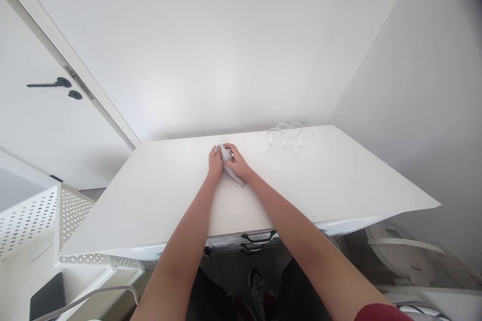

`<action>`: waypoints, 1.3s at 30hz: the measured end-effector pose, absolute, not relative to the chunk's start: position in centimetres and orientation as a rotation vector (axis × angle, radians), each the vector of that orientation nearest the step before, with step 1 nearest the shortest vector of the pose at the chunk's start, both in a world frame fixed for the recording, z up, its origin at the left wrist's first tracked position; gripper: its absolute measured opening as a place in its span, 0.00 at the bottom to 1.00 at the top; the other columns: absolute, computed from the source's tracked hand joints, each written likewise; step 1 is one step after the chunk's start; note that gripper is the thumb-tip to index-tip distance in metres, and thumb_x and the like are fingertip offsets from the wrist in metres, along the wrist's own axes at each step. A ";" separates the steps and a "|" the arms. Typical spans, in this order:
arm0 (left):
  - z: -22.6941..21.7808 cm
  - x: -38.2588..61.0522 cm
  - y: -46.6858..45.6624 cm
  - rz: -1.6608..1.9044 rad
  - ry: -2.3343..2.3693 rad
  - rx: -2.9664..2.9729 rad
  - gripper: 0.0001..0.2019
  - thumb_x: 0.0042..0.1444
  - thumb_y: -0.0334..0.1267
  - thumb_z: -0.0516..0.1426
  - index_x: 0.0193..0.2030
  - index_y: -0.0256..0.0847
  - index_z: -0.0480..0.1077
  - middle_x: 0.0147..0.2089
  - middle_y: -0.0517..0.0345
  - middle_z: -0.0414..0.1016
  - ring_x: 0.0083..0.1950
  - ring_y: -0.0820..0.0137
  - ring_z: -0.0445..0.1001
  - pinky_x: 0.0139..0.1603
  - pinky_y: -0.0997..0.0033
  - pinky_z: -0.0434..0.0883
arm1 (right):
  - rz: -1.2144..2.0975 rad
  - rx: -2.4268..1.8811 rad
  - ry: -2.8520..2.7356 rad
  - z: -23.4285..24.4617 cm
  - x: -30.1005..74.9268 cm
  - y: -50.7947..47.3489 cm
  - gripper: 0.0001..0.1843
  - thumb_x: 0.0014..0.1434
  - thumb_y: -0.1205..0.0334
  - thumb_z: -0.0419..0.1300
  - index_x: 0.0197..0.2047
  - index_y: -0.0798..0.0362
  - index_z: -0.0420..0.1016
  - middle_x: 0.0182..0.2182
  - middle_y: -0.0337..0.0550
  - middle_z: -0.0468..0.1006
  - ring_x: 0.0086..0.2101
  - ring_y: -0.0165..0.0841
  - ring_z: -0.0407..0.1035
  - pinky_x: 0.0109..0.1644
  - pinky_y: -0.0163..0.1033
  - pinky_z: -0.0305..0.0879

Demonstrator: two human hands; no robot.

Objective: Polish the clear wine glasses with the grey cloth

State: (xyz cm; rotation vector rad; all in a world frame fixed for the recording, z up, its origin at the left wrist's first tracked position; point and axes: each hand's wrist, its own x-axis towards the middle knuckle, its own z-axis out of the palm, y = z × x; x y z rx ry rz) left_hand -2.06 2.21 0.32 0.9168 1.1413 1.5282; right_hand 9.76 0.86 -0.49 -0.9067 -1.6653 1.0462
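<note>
At the centre of the frame, both hands met on a small grey cloth (227, 154) lying on the white table (339, 180). The left hand (215, 161) pinched its far edge with the fingers together, and the right hand (238, 163) curled over it, fingers closed on the fabric. A cluster of clear glasses (288, 138) stood near, right of centre. Handling the cloth well probably meant keeping both grips firm and the right elbow clear of those glasses.

The left hand (215, 163) and right hand (238, 164) hold a cloth (236, 177) on the table (339, 180). The glasses (288, 138) stand right of the grip, slightly behind — a rack (33, 215) lies left, nearer, below.
</note>
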 end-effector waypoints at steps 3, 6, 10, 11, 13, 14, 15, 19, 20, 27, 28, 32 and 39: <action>0.5 -2.4 1.7 1.522 1.136 0.959 0.15 0.64 0.51 0.61 0.33 0.43 0.67 0.30 0.61 0.66 0.30 0.71 0.65 0.33 0.73 0.66 | 0.937 -1.010 -1.513 -0.3 9.8 -1.7 0.27 0.58 0.62 0.56 0.61 0.45 0.63 0.62 0.49 0.65 0.56 0.39 0.66 0.60 0.47 0.68; 0.7 -2.4 1.1 1.479 1.122 1.011 0.18 0.62 0.52 0.62 0.30 0.43 0.64 0.27 0.63 0.63 0.27 0.73 0.62 0.30 0.73 0.64 | 0.690 -1.096 -1.461 0.9 12.4 -3.9 0.18 0.57 0.60 0.59 0.52 0.47 0.70 0.55 0.49 0.71 0.50 0.39 0.70 0.53 0.46 0.72; 1.0 -2.2 0.9 1.452 1.087 1.015 0.20 0.60 0.53 0.63 0.30 0.44 0.61 0.26 0.64 0.62 0.26 0.73 0.63 0.29 0.73 0.65 | 0.490 -1.258 -1.425 7.1 20.8 -3.1 0.09 0.55 0.64 0.56 0.41 0.50 0.73 0.46 0.47 0.75 0.41 0.37 0.72 0.45 0.45 0.73; 1.1 -2.2 0.9 1.448 1.085 1.012 0.20 0.60 0.53 0.63 0.30 0.44 0.61 0.25 0.64 0.61 0.26 0.72 0.63 0.28 0.73 0.65 | 0.469 -1.321 -1.443 9.2 23.2 -2.2 0.09 0.55 0.64 0.56 0.40 0.50 0.74 0.46 0.47 0.76 0.40 0.37 0.72 0.44 0.45 0.73; 1.2 -2.2 1.2 1.460 1.098 1.006 0.19 0.60 0.52 0.63 0.29 0.44 0.61 0.24 0.65 0.61 0.25 0.73 0.63 0.28 0.74 0.65 | 0.489 -1.495 -1.490 13.2 27.3 0.0 0.09 0.55 0.64 0.58 0.39 0.50 0.77 0.45 0.48 0.76 0.38 0.36 0.71 0.40 0.44 0.72; 1.2 -2.2 1.3 1.472 1.109 1.006 0.19 0.60 0.51 0.63 0.29 0.44 0.60 0.24 0.66 0.61 0.25 0.73 0.62 0.28 0.74 0.65 | 0.534 -1.579 -1.534 14.9 28.9 1.1 0.11 0.55 0.64 0.60 0.41 0.50 0.78 0.46 0.49 0.76 0.37 0.36 0.70 0.39 0.44 0.71; 1.2 -2.2 1.5 1.485 1.124 1.013 0.19 0.60 0.49 0.64 0.28 0.44 0.60 0.24 0.66 0.61 0.25 0.73 0.62 0.28 0.75 0.65 | 0.553 -1.666 -1.577 16.2 30.1 2.2 0.12 0.54 0.64 0.62 0.42 0.50 0.80 0.47 0.51 0.76 0.37 0.36 0.70 0.38 0.44 0.70; 0.6 -2.3 2.2 1.471 1.178 1.142 0.19 0.59 0.48 0.64 0.26 0.43 0.62 0.25 0.64 0.63 0.27 0.73 0.64 0.30 0.75 0.64 | 0.515 -1.873 -1.910 18.4 31.8 4.7 0.16 0.48 0.65 0.71 0.42 0.52 0.83 0.53 0.54 0.75 0.40 0.37 0.71 0.40 0.44 0.68; 0.4 -2.3 2.3 1.457 1.177 1.185 0.19 0.59 0.49 0.64 0.26 0.43 0.62 0.26 0.63 0.63 0.27 0.73 0.65 0.30 0.75 0.64 | 0.495 -1.857 -2.017 18.4 32.0 5.0 0.17 0.47 0.65 0.72 0.43 0.51 0.83 0.55 0.53 0.74 0.42 0.39 0.72 0.42 0.44 0.69; 0.0 -2.3 2.3 1.364 1.222 1.368 0.21 0.62 0.54 0.58 0.28 0.43 0.60 0.26 0.63 0.62 0.29 0.71 0.64 0.33 0.72 0.65 | 0.533 -1.743 -2.581 17.9 33.1 5.6 0.29 0.50 0.57 0.71 0.56 0.37 0.81 0.65 0.43 0.70 0.61 0.51 0.67 0.57 0.48 0.70; 0.0 -2.3 2.3 1.365 1.238 1.379 0.20 0.62 0.54 0.58 0.28 0.43 0.60 0.26 0.63 0.63 0.29 0.71 0.64 0.34 0.71 0.65 | 0.517 -1.750 -2.596 17.8 33.2 5.6 0.28 0.50 0.56 0.71 0.57 0.37 0.80 0.65 0.43 0.70 0.62 0.51 0.67 0.58 0.48 0.69; -0.1 -2.5 2.5 1.370 1.265 1.396 0.19 0.63 0.53 0.57 0.29 0.43 0.61 0.28 0.61 0.65 0.30 0.70 0.63 0.35 0.71 0.65 | 0.438 -1.731 -2.619 16.7 33.2 6.1 0.24 0.54 0.55 0.68 0.56 0.40 0.82 0.64 0.44 0.72 0.62 0.50 0.67 0.62 0.48 0.66; -0.5 -2.5 2.4 1.340 1.245 1.406 0.19 0.65 0.52 0.56 0.29 0.43 0.58 0.28 0.62 0.61 0.30 0.71 0.59 0.33 0.72 0.62 | 0.373 -1.705 -2.633 15.9 33.9 6.3 0.27 0.55 0.61 0.67 0.59 0.41 0.80 0.65 0.46 0.70 0.63 0.48 0.65 0.63 0.48 0.66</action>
